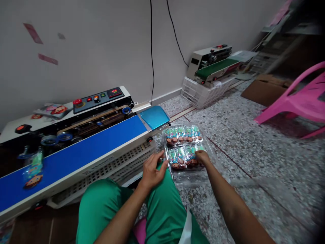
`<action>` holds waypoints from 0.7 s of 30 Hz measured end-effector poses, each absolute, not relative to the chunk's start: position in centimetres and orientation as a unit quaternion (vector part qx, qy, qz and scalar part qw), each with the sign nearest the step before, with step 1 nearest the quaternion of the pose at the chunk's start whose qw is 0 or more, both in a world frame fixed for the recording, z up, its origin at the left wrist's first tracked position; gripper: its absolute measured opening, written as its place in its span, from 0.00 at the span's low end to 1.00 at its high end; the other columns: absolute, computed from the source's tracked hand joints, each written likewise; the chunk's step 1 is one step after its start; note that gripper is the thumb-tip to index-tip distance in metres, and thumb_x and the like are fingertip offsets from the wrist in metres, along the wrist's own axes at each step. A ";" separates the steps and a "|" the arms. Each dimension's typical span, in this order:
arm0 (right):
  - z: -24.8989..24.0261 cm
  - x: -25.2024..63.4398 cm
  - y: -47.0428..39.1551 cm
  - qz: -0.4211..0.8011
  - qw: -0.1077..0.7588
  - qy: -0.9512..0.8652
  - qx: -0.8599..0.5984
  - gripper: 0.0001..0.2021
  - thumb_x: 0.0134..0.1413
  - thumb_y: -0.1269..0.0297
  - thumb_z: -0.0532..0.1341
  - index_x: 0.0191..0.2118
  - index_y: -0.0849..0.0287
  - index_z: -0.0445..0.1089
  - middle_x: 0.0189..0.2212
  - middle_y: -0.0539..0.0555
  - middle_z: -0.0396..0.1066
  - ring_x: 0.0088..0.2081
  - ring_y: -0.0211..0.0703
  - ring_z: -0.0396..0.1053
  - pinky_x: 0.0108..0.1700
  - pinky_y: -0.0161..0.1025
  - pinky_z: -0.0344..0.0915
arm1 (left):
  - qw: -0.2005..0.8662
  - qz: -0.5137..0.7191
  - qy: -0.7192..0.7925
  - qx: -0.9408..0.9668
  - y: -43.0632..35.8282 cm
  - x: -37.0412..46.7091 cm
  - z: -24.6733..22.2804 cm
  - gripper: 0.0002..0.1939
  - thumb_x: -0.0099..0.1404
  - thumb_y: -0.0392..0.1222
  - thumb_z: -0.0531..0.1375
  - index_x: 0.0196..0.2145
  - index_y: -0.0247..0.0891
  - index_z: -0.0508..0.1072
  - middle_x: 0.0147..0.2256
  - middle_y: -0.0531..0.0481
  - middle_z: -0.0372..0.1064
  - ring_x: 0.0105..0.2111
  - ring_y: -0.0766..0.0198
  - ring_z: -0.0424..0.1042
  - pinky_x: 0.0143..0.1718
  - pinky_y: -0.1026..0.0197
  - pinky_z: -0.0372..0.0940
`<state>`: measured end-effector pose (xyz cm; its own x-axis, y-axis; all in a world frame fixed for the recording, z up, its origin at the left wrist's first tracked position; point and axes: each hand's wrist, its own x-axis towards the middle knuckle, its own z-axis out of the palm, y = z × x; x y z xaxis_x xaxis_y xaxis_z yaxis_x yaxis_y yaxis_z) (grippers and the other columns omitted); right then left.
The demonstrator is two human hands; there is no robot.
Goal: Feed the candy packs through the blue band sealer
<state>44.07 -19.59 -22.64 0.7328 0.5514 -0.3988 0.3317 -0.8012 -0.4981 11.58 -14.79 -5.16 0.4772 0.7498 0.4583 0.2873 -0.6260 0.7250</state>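
Observation:
Two rows of packets with printed doll figures (181, 134) lie in a clear plastic bag or tray (189, 178) beside my knee. My right hand (202, 157) is at the right end of the nearer row, its fingers closed on or against a packet; the fingertips are partly hidden. Resting over my green-clad knee, my left hand (153, 170) has its fingers apart and holds nothing, close to the left edge of the clear plastic. One wrapped doll packet (34, 169) lies at the left on the blue conveyor belt (101, 145).
The sealing machine's control panel (98, 99) is lit at the left. A second machine with a green belt (215, 68) stands on a white crate (200, 93) by the wall. A pink chair (302, 101) and a cardboard box (266, 89) are at the right.

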 end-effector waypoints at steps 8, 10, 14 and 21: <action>-23.9 43.2 -21.1 0.162 0.098 -0.240 -0.952 0.24 0.56 0.58 0.54 0.53 0.68 0.61 0.53 0.70 0.60 0.58 0.61 0.54 0.56 0.49 0.51 | 0.292 0.393 0.334 0.805 -14.6 12.2 -5.5 0.16 0.61 0.38 0.59 0.47 0.37 0.68 0.35 0.46 0.73 0.34 0.61 0.72 0.36 0.58 0.67; -24.2 43.2 -21.1 0.160 0.081 -0.227 -0.957 0.28 0.52 0.55 0.57 0.54 0.70 0.60 0.53 0.71 0.60 0.57 0.63 0.55 0.54 0.50 0.53 | 0.295 0.387 0.335 0.807 -14.5 12.2 -5.6 0.16 0.61 0.38 0.58 0.47 0.37 0.68 0.34 0.46 0.73 0.34 0.62 0.72 0.37 0.58 0.67; -24.7 43.6 -20.8 0.171 0.061 -0.195 -0.964 0.33 0.47 0.48 0.59 0.53 0.71 0.62 0.52 0.74 0.61 0.54 0.66 0.57 0.51 0.53 0.56 | 0.296 0.383 0.334 0.809 -14.5 12.2 -5.4 0.15 0.60 0.37 0.59 0.46 0.37 0.68 0.33 0.47 0.73 0.33 0.62 0.71 0.37 0.59 0.66; -24.7 43.9 -20.6 0.176 0.069 -0.167 -0.968 0.27 0.58 0.47 0.45 0.47 0.64 0.69 0.50 0.72 0.63 0.54 0.64 0.58 0.49 0.52 0.56 | 0.303 0.381 0.335 0.807 -14.4 12.5 -5.3 0.14 0.61 0.38 0.58 0.45 0.37 0.69 0.32 0.47 0.73 0.32 0.62 0.71 0.36 0.59 0.66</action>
